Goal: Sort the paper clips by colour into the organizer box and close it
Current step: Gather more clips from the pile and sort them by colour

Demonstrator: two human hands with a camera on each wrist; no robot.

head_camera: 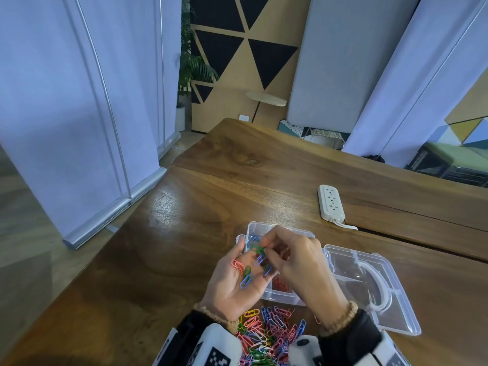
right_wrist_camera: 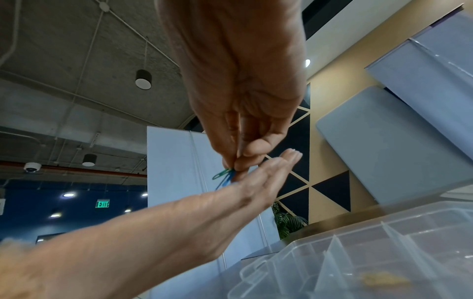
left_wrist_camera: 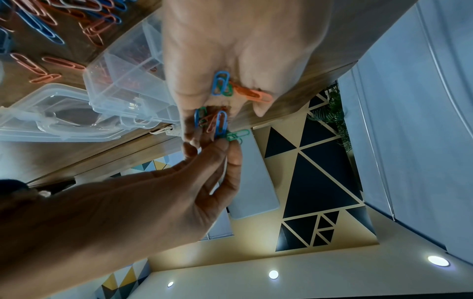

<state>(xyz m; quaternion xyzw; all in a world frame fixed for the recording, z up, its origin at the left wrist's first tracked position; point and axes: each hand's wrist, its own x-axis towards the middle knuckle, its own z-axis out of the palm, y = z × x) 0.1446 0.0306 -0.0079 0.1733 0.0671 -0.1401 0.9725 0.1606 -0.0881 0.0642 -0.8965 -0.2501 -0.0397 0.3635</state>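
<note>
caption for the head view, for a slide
Right hand pinches a green paper clip from mixed clips on the open left hand, above the clear organizer box.

One word can be read: "EXIT", in lit green letters on a small exit sign [right_wrist_camera: 103,204] hanging before the dark blue wall (right wrist view only). No other lettering is legible.

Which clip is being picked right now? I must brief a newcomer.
Above the clear plastic organizer box on the wooden table, the left hand lies palm up with mixed clips. The right hand pinches the green paper clip at its fingertips; neighbours are blue or pink.
</note>
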